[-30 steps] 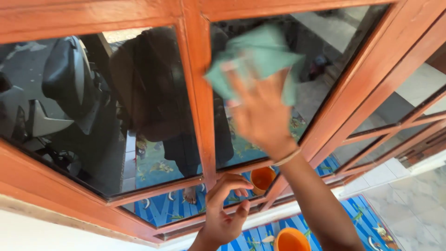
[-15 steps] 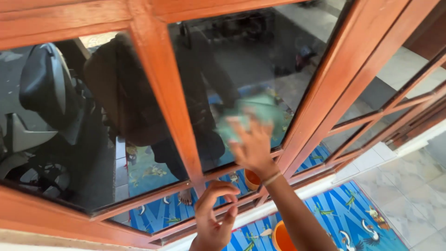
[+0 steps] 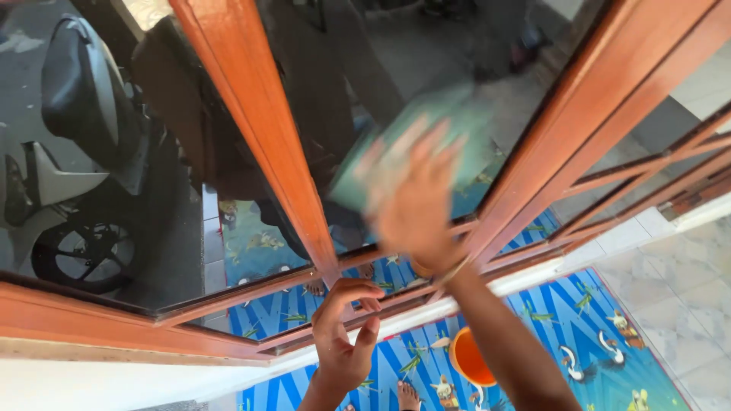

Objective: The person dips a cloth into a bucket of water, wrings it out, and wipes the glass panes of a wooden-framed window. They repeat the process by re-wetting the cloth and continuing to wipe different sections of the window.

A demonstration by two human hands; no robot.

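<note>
Right hand: raised and spread flat against the right glass pane, blurred; its palm and fingers press a green cloth onto the glass. The cloth shows above and left of the fingers, near the pane's lower half.

Left hand: low and near, fingers curled loosely, fingertips touching the foot of the wooden mullion where it meets the lower window rail. It grasps nothing.

Wooden window frame: orange-brown, varnished, dividing the panes; a further sash stands to the right.

Left glass pane: dark, reflecting a parked scooter and a standing figure.

Orange bucket: on the floor, just left of the right forearm.

Floor mat: blue striped, printed with birds and leaves, lying under the bucket.

Tiled floor: pale, at the right.

Bare foot: at the bottom edge, on the mat.
</note>
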